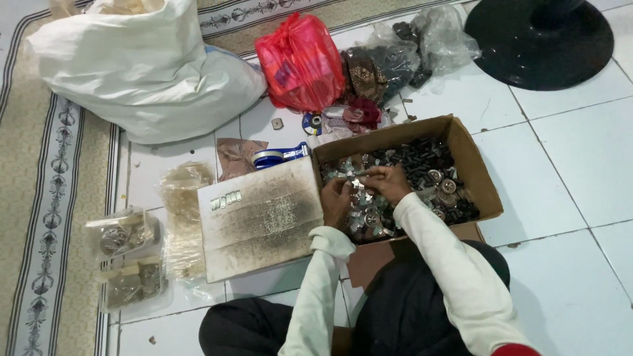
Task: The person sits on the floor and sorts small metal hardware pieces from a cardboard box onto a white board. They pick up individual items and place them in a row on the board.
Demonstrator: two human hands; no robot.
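1. Centre frame: both hands work inside an open cardboard box (471, 161) of small metal and black parts (422, 168).
2. The left hand (336, 201) is curled among the parts — what it grips cannot be told.
3. The right hand (389, 181) pinches a small silvery piece (359, 175).
4. Left of the box lies a stained board (260, 217); a red bag (300, 62) and a white sack (145, 72) sit upper left.

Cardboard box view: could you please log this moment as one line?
left hand: in cardboard box, touching metal parts | right hand: pinching small part | white board: beside box
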